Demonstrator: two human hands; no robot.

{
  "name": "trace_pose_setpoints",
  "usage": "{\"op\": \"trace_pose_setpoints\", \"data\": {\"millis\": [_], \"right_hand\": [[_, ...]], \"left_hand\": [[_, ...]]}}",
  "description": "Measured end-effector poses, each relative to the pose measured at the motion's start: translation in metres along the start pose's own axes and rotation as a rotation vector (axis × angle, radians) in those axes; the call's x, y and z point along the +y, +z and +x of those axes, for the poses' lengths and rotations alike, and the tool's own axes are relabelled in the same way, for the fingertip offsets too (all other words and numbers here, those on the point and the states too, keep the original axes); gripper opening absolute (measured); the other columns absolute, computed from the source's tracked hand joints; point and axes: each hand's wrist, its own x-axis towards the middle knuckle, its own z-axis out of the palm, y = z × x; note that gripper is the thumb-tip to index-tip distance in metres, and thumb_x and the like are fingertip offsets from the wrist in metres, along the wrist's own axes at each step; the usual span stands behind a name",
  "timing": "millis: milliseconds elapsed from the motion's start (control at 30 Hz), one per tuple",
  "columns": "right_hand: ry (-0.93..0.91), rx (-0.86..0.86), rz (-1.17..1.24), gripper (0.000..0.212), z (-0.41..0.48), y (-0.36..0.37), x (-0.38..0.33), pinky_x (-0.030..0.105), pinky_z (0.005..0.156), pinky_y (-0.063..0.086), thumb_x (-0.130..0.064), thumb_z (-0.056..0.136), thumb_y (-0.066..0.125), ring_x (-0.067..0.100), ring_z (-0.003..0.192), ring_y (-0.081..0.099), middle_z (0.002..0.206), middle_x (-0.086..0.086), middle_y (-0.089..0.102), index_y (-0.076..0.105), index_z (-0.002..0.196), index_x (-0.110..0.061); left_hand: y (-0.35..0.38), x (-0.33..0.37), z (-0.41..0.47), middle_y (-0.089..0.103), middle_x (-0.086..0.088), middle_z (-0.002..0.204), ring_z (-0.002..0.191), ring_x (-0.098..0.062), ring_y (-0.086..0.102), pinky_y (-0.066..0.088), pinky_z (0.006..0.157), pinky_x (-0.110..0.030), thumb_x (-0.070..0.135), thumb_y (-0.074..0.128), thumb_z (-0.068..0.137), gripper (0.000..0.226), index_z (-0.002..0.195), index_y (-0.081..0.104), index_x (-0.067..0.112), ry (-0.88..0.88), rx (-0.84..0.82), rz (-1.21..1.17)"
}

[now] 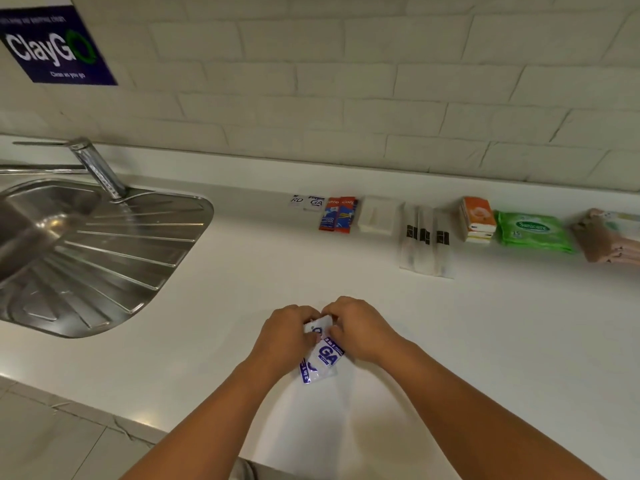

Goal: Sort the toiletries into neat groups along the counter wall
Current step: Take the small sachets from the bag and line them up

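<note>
Both hands meet over the front of the white counter (pixel 242 289). My left hand (pixel 289 332) and my right hand (pixel 360 329) each pinch the top of a small bunch of white-and-blue sachets (pixel 323 358) that hang between them. Along the wall lie two more white sachets (pixel 308 202), two red-and-blue toothpaste sachets (pixel 338 214), a white soap packet (pixel 377 216), three white wrapped toothbrushes (pixel 426 240), a stack of orange tissue packs (pixel 478 218), a green wipes pack (pixel 531 232) and pink packs (pixel 609 237) at the right edge.
A steel sink (pixel 31 216) with a ribbed drainboard and a tap (pixel 98 168) fills the left side. A blue sign (pixel 55 46) hangs on the white tiled wall. The counter's front edge runs along the lower left, with floor tiles below it.
</note>
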Motion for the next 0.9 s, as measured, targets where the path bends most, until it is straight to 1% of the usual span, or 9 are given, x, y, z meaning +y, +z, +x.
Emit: {"op": "trace_pose_setpoints", "data": {"millis": [100,167,267,333,433,500,600,767,900], "right_hand": [[0.031,0.046,0.026,0.022,0.007,-0.005,-0.003,0.034,0.083,0.049,-0.020,0.096,0.052,0.021,0.092,0.060,0.101,0.002,0.066,0.071,0.107,-0.018],[0.062,0.065,0.100,0.023,0.013,-0.009,-0.003,0.033,0.073,0.050,-0.020,0.097,0.051,0.018,0.079,0.061,0.087,0.001,0.068,0.074,0.095,-0.018],[0.132,0.092,0.318,0.024,0.026,-0.018,-0.004,0.018,0.056,0.042,-0.021,0.098,0.056,0.005,0.057,0.052,0.067,-0.005,0.063,0.075,0.084,-0.018],[0.164,0.121,0.504,0.023,0.035,-0.024,-0.007,0.014,0.054,0.044,-0.018,0.098,0.057,0.006,0.055,0.054,0.067,0.000,0.066,0.076,0.083,-0.017],[0.245,0.185,0.772,0.027,0.053,-0.032,-0.011,0.022,0.052,0.047,-0.010,0.098,0.056,0.016,0.057,0.057,0.067,0.006,0.069,0.074,0.079,-0.013],[0.301,0.227,0.949,0.027,0.070,-0.036,-0.013,0.030,0.051,0.044,-0.009,0.097,0.055,0.024,0.057,0.056,0.067,0.011,0.068,0.072,0.076,-0.010],[0.376,0.248,1.137,0.017,0.098,-0.040,-0.016,0.034,0.053,0.042,-0.009,0.096,0.058,0.024,0.057,0.057,0.073,0.013,0.067,0.071,0.087,-0.004],[0.402,0.229,1.166,0.013,0.147,-0.044,-0.020,0.034,0.053,0.045,-0.011,0.096,0.059,0.023,0.058,0.059,0.074,0.009,0.068,0.068,0.093,-0.001],[0.373,0.274,1.063,0.013,0.181,-0.055,-0.022,0.033,0.052,0.043,-0.007,0.095,0.055,0.023,0.058,0.056,0.073,0.007,0.063,0.064,0.086,-0.006]], "left_hand": [[-0.014,-0.001,0.008,0.070,0.009,0.078,0.061,-0.001,0.062,0.048,0.057,-0.014,0.013,0.073,0.083,0.016,0.092,0.072,0.026,-0.024,0.066,-0.175],[-0.025,0.000,0.018,0.066,0.012,0.075,0.061,0.006,0.058,0.044,0.057,-0.009,0.011,0.078,0.081,0.019,0.093,0.073,0.025,-0.036,0.131,-0.284],[-0.038,-0.003,0.039,0.069,0.009,0.082,0.071,-0.003,0.062,0.053,0.071,-0.021,0.013,0.082,0.078,0.025,0.095,0.073,0.027,-0.051,0.207,-0.534],[-0.044,-0.003,0.053,0.071,0.006,0.090,0.081,-0.011,0.067,0.056,0.077,-0.027,0.017,0.083,0.078,0.029,0.102,0.071,0.028,-0.077,0.244,-0.649],[-0.049,-0.003,0.072,0.072,0.005,0.094,0.078,-0.008,0.068,0.052,0.073,-0.024,0.023,0.082,0.080,0.032,0.109,0.068,0.025,-0.154,0.288,-0.792],[-0.050,-0.005,0.086,0.072,0.005,0.087,0.070,-0.006,0.063,0.049,0.068,-0.023,0.026,0.080,0.083,0.025,0.106,0.070,0.022,-0.199,0.284,-0.805],[-0.051,-0.009,0.106,0.070,0.004,0.072,0.066,-0.010,0.059,0.049,0.063,-0.025,0.021,0.076,0.086,0.010,0.096,0.075,0.018,-0.223,0.242,-0.825],[-0.063,-0.018,0.150,0.074,-0.011,0.079,0.063,-0.015,0.057,0.049,0.063,-0.030,0.007,0.071,0.086,0.013,0.083,0.077,0.018,-0.239,0.278,-0.815],[-0.077,-0.026,0.192,0.067,-0.004,0.066,0.058,-0.015,0.052,0.043,0.058,-0.026,0.008,0.072,0.083,0.011,0.079,0.078,0.016,-0.198,0.270,-0.789]]}}
